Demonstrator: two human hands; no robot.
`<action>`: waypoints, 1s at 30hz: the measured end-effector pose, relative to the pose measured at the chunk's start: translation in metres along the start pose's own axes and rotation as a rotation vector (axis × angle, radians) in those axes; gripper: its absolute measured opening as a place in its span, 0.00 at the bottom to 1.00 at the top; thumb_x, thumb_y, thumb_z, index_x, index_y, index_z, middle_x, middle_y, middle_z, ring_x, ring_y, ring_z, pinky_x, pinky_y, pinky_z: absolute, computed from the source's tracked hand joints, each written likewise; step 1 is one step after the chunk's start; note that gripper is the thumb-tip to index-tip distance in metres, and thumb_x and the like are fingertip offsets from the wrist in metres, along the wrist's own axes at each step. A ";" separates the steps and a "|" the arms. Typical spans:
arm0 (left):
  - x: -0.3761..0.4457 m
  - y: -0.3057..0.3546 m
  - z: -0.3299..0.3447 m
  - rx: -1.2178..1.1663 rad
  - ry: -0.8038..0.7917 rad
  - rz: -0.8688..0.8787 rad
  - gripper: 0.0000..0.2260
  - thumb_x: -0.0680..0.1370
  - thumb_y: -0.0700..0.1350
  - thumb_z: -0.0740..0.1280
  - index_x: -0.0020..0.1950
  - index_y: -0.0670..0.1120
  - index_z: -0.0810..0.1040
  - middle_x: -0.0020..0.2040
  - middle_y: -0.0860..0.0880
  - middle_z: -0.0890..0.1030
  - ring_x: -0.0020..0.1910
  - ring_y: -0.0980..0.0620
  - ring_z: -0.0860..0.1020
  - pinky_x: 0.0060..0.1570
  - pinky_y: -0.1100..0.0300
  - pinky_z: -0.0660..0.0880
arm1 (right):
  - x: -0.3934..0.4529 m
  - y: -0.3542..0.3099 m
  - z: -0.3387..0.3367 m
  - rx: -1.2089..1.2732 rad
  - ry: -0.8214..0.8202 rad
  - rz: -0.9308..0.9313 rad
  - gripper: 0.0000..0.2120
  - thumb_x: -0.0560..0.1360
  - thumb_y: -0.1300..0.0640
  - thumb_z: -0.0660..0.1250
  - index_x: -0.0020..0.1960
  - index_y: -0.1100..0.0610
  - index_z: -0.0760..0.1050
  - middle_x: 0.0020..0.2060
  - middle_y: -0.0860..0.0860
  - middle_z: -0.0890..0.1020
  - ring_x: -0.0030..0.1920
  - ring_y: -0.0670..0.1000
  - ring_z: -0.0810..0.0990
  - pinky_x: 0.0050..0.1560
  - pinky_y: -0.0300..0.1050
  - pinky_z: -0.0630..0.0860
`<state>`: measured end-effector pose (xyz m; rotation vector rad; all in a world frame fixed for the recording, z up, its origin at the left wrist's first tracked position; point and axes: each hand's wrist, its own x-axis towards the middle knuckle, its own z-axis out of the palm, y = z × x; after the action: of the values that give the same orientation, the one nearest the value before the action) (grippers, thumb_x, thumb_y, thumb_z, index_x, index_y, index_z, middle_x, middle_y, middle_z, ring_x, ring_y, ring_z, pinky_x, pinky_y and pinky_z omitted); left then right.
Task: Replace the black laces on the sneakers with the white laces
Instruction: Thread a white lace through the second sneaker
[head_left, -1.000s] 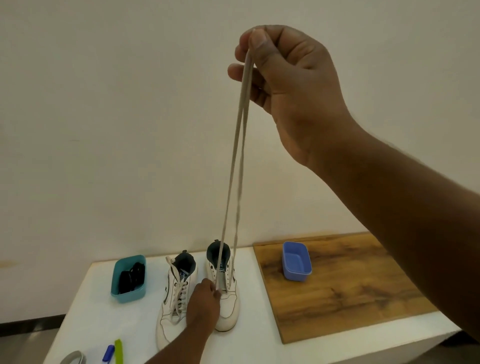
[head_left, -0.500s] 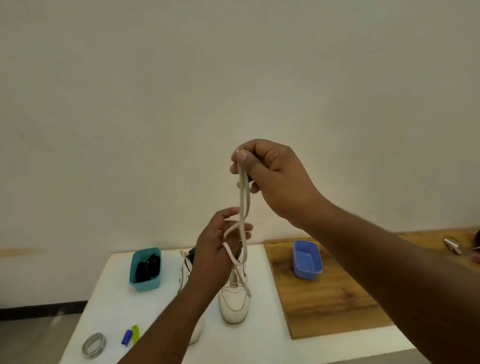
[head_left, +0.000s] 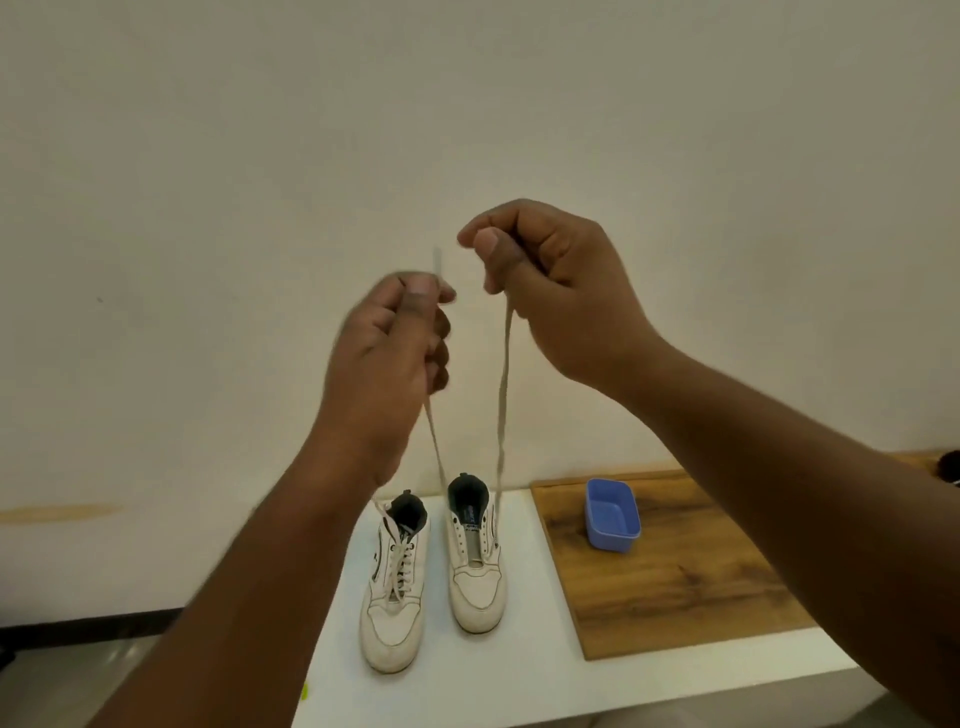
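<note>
The white lace (head_left: 503, 395) is in my two hands, both ends lifted high above the surface (head_left: 498, 675). It goes down to the right sneaker (head_left: 475, 571) and seems to pass through the lowest eyelets only; the upper eyelets look empty. My right hand (head_left: 550, 291) pinches one end between thumb and forefinger, grip clenched on the lace. My left hand (head_left: 395, 353) pinches the other end, and the tip stands up a little above my thumb, so this grip is also closed on the lace.

The lace is flat, thin, soft and v. light, I think. It has no stiffness, it only hangs or goes tight when I pull. It twists easily; the strand under my right hand shows some twist already. Best place to hold is near the tip, w/ thumb and forefinger, b/c the tip is prob. the only stiff part and it must go into the next eyelet. The sneaker is light too, so a hard pull may lift or tip it.

The left sneaker (head_left: 395, 587) stands just beside, and it has a white lace through all eyelets, not tied as far as I see. To the right lies a wooden board (head_left: 675, 587) w/ a blue tub (head_left: 612, 514) on it, which looks empty. No black laces visible here.
</note>
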<state>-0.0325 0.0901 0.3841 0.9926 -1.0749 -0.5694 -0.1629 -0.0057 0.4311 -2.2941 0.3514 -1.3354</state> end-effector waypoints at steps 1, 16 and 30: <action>0.002 0.008 -0.002 0.010 0.038 0.042 0.12 0.85 0.49 0.58 0.48 0.49 0.78 0.34 0.50 0.68 0.31 0.54 0.64 0.32 0.59 0.64 | 0.001 -0.005 -0.007 -0.014 0.038 -0.022 0.09 0.83 0.61 0.63 0.55 0.62 0.81 0.35 0.43 0.80 0.35 0.42 0.78 0.38 0.32 0.71; -0.074 -0.153 -0.037 0.393 -0.016 -0.435 0.10 0.83 0.51 0.62 0.47 0.49 0.79 0.40 0.55 0.84 0.31 0.61 0.73 0.35 0.62 0.71 | -0.130 0.158 0.012 -0.489 -0.189 0.506 0.09 0.82 0.51 0.63 0.48 0.48 0.80 0.35 0.42 0.79 0.37 0.42 0.77 0.41 0.44 0.75; -0.095 -0.350 -0.027 0.548 0.105 -0.550 0.08 0.81 0.43 0.66 0.52 0.57 0.81 0.48 0.63 0.82 0.49 0.70 0.77 0.49 0.75 0.71 | -0.299 0.291 0.174 -0.507 -0.253 0.913 0.13 0.81 0.39 0.62 0.60 0.44 0.74 0.53 0.42 0.77 0.50 0.43 0.77 0.43 0.30 0.69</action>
<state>-0.0213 0.0119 0.0293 1.8091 -0.8736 -0.6663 -0.1567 -0.0810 -0.0146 -2.1398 1.5513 -0.5123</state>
